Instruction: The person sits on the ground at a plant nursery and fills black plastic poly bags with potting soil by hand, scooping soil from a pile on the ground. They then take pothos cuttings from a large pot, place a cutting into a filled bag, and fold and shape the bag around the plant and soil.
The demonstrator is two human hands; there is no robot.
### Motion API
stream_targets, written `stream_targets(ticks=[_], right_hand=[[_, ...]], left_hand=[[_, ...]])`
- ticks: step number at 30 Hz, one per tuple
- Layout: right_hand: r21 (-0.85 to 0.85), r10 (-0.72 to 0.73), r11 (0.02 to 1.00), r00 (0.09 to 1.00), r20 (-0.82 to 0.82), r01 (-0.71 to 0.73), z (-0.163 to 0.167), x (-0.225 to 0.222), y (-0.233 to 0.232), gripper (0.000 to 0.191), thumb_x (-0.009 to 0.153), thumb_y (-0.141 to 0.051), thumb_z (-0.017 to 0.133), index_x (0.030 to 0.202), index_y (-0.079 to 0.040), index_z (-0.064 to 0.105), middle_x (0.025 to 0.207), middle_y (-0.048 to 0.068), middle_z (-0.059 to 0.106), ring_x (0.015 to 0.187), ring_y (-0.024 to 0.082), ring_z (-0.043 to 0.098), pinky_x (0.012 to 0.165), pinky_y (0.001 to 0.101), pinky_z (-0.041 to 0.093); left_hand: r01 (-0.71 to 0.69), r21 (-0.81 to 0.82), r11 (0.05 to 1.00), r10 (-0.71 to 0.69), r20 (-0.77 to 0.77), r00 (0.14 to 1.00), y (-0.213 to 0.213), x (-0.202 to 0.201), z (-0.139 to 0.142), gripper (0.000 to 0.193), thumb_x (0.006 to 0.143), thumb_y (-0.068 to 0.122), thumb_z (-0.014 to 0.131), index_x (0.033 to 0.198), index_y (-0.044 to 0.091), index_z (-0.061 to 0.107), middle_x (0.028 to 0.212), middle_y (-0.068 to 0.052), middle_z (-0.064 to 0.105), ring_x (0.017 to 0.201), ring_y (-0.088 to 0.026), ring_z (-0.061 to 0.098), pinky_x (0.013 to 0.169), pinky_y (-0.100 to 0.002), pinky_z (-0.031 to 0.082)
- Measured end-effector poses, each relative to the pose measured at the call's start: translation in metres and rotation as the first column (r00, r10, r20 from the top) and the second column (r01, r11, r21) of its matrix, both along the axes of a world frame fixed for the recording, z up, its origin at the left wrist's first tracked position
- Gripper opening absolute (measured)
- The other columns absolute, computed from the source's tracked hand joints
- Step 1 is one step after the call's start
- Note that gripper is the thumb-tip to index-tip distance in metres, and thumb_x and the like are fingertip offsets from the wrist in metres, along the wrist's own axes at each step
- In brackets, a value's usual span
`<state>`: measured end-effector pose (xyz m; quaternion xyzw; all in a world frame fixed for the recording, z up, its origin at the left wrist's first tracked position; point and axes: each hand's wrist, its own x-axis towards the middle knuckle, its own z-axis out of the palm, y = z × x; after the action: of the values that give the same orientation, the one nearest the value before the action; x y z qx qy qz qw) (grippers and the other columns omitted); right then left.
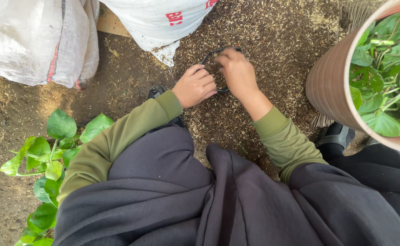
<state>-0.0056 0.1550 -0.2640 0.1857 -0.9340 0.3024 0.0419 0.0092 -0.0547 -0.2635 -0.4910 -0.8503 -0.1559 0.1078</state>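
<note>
Right now both hands sit at upper centre of frame, over ground covered w/ dry husk-like mix [272, 41]. Left hand [194, 85] is curled into a loose fist, fingers bent inward, pinching the lower left edge of a small black plastic bag [218, 53]. Right hand [237, 72] is just beside it to the right, fingers curled over the bag's upper rim near frame top-centre, gripping it. Bag lies on the husk mix betw. the two hands, mouth held apart; only its dark rim shows, rest hidden by hands, so can't tell what's inside.

Both arms in olive-green sleeves [118, 146], running down to a dark grey garment [236, 205] filling the lower half of frame. A dark shoe [156, 91] peeks out just left of the left wrist; another dark shoe [336, 136] shows at mid right.

Upper left: two white woven sacks [36, 36], one w/ red stripe, second at top centre w/ red print. Right edge: big brown round pot [332, 86] w/ leafy green plant [386, 68] inside, well apart from the hands. Lower left: loose leafy green cutting [49, 155] lying on bare brown soil [4, 118], close to the left elbow.
</note>
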Motion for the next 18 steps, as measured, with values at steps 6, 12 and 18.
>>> stream_targets(ticks=[6, 12, 18], right_hand=[[-0.203, 0.007, 0.979, 0.998, 0.067, 0.006, 0.011, -0.006, 0.009, 0.011, 0.092, -0.013, 0.078, 0.103, -0.009, 0.078, 0.109, 0.008, 0.075, 0.093, 0.029, 0.073, 0.080, 0.0406, 0.059], [-0.039, -0.059, 0.998, 0.986, -0.156, 0.054, 0.054, -0.005, 0.027, 0.027, 0.084, 0.001, 0.063, 0.103, -0.013, 0.076, 0.121, 0.009, 0.072, 0.093, 0.031, 0.073, 0.079, 0.0404, 0.060], [0.122, 0.056, 0.991, 0.998, 0.042, -0.061, 0.137, 0.010, 0.038, 0.023, 0.090, -0.024, 0.073, 0.111, -0.014, 0.074, 0.108, 0.009, 0.072, 0.092, 0.031, 0.073, 0.076, 0.0437, 0.059]], left_hand=[[0.001, 0.007, 1.000, -0.001, 0.093, 0.996, 0.000, 0.003, -0.002, 0.038, 0.097, 0.038, 0.071, 0.127, 0.014, 0.067, 0.122, -0.005, 0.062, 0.115, -0.024, 0.056, 0.113, -0.045, 0.037], [-0.110, -0.172, 0.979, 0.141, 0.178, 0.974, 0.008, 0.000, -0.006, 0.067, 0.099, 0.049, 0.059, 0.152, 0.009, 0.047, 0.154, -0.010, 0.050, 0.141, -0.029, 0.044, 0.122, -0.057, 0.022], [-0.051, -0.241, 0.969, 0.087, 0.143, 0.986, 0.005, 0.002, 0.014, 0.071, 0.098, 0.053, 0.055, 0.153, 0.010, 0.044, 0.154, -0.010, 0.047, 0.142, -0.028, 0.043, 0.122, -0.062, 0.016]])
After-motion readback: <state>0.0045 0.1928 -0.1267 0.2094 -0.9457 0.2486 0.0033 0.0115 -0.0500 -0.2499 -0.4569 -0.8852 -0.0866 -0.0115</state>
